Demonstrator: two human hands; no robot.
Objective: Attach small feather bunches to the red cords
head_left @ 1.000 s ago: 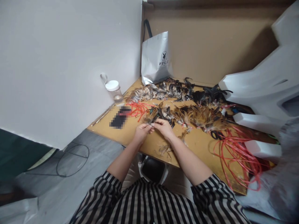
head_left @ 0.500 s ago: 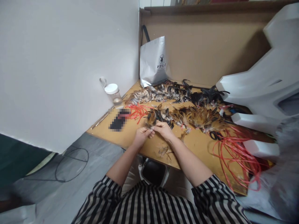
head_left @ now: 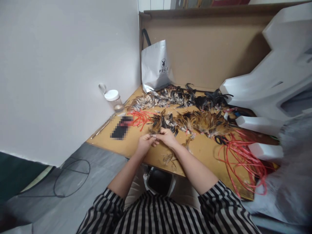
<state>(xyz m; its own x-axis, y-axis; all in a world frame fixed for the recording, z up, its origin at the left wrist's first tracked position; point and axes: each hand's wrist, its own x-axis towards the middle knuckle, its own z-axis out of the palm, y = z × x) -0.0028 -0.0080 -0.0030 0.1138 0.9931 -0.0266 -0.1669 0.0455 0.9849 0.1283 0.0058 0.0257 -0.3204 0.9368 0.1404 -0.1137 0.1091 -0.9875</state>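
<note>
Close together above the front part of the table [head_left: 148,150], my left hand [head_left: 145,143] and my right hand [head_left: 167,137] both pinch the base of a small bunch of brown and black feathers [head_left: 156,126]. The tips of the feathers point away from me. Just beyond my hands lies a row of brown and black feather bundles [head_left: 202,123], some with pink ties. Behind it is a second row of speckled and dark feathers [head_left: 168,96]. Strips of red plastic string [head_left: 140,117] lie left of the held bunch.
On the right are black-handled scissors [head_left: 220,140], a large tangle of red string [head_left: 240,159] and white foam pieces [head_left: 265,152]. A lidded jar [head_left: 114,100], a silver bag [head_left: 155,68] and a blurred-out dark object [head_left: 121,129] stand or lie left. Feather scraps [head_left: 170,159] lie near the front edge.
The whole view has shifted slightly, so things appear a little further left. Both hands keep their pinch on the feather bunch with hardly any movement.
</note>
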